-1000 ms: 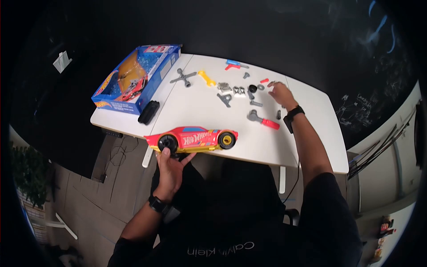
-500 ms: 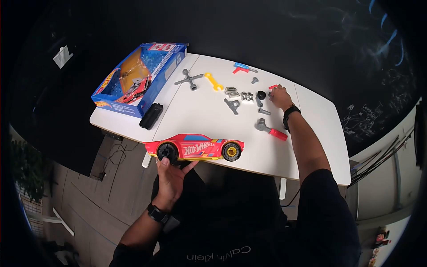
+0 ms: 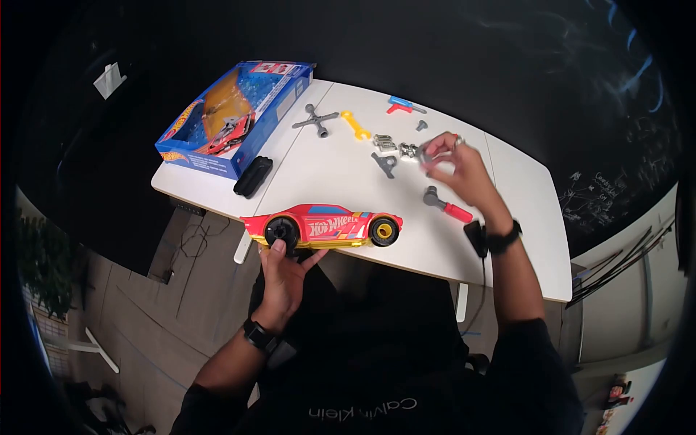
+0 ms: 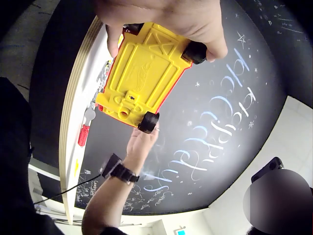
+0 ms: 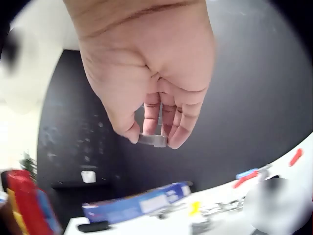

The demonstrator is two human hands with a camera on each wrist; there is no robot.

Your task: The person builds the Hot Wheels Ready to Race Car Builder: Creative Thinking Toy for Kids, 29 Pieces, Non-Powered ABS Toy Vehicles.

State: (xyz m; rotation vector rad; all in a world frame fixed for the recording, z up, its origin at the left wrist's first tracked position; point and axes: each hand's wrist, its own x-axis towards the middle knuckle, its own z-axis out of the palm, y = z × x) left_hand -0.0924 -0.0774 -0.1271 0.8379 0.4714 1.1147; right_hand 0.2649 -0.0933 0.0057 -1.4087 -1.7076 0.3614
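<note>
My left hand [image 3: 281, 284] grips the red and yellow toy car [image 3: 326, 226] by its rear wheel end, side turned to me, at the table's front edge. In the left wrist view the car's yellow underside [image 4: 142, 68] shows, with my left hand [image 4: 166, 19] around one end. Above the table, my right hand [image 3: 464, 174] pinches a small grey ring [image 5: 154, 140] between thumb and fingertips, seen plainly in the right wrist view. Below that hand lies a red-handled grey tool [image 3: 455, 211]; silver engine pieces [image 3: 384, 143] lie to its left.
A blue toy box [image 3: 270, 123] stands on the left of the white table [image 3: 326, 174], a black case [image 3: 253, 177] before it. Farther back lie a grey cross wrench [image 3: 316, 121], a yellow wrench [image 3: 356, 126], a blue and red toy drill [image 3: 403, 105] and a grey bolt [image 3: 422, 125].
My right hand has picked the grey ring up off the table and moved nearer with it. My left hand keeps its hold on the car.
</note>
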